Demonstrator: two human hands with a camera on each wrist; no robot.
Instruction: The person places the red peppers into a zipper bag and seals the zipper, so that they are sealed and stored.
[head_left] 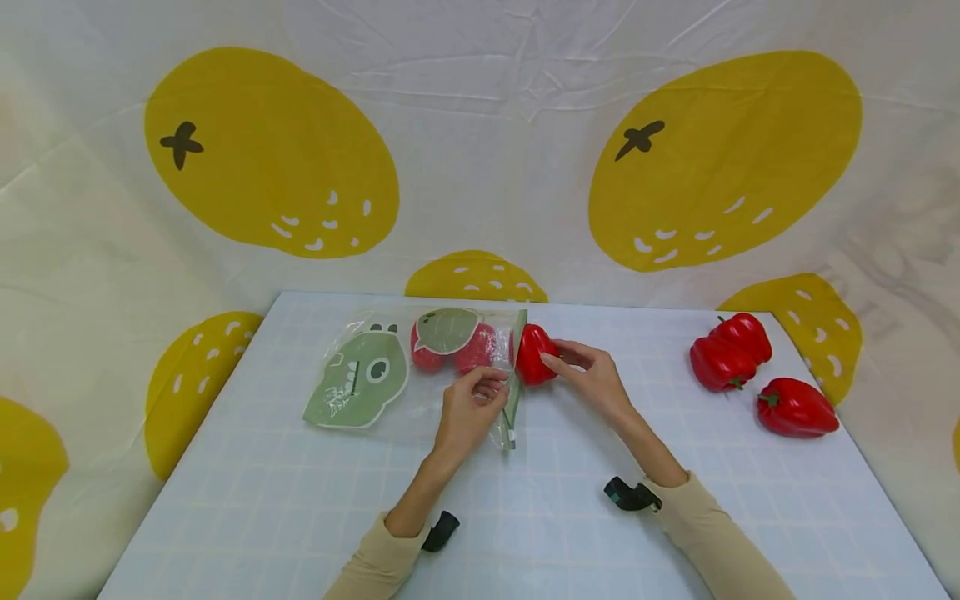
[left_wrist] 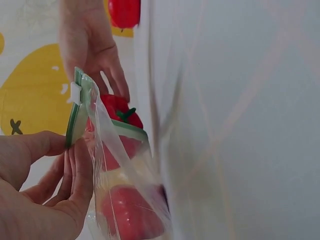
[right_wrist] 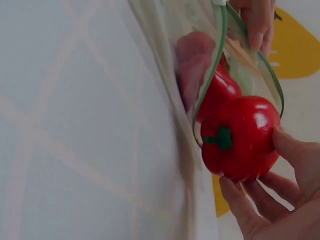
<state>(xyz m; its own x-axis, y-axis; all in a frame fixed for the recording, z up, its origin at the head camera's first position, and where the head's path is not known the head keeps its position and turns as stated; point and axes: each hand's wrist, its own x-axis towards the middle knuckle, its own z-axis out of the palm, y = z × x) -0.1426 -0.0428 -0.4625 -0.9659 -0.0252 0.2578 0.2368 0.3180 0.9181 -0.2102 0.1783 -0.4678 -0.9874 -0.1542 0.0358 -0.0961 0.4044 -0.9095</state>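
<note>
A clear zip bag (head_left: pixel 420 417) with a green monster print lies on the table, its green-edged mouth facing right. Red bell peppers (left_wrist: pixel 131 212) show through its plastic. My left hand (head_left: pixel 471 408) pinches the bag's green zip edge (left_wrist: pixel 73 122) between thumb and fingers, holding the mouth apart. At that mouth, my right hand (head_left: pixel 592 375) grips another red bell pepper (right_wrist: pixel 242 137) by thumb and fingertips. This pepper's green stem faces the right wrist camera, and its far side sits just at the opening. A white slider (left_wrist: pixel 75 93) is on the zip.
Several more red bell peppers (head_left: pixel 797 407) lie at the table's right side. The table (head_left: pixel 300 517) has a pale checked cover. Behind it hangs a white cloth (head_left: pixel 487 183) with yellow fruit prints. Dark cameras (head_left: pixel 630 494) are strapped at both wrists.
</note>
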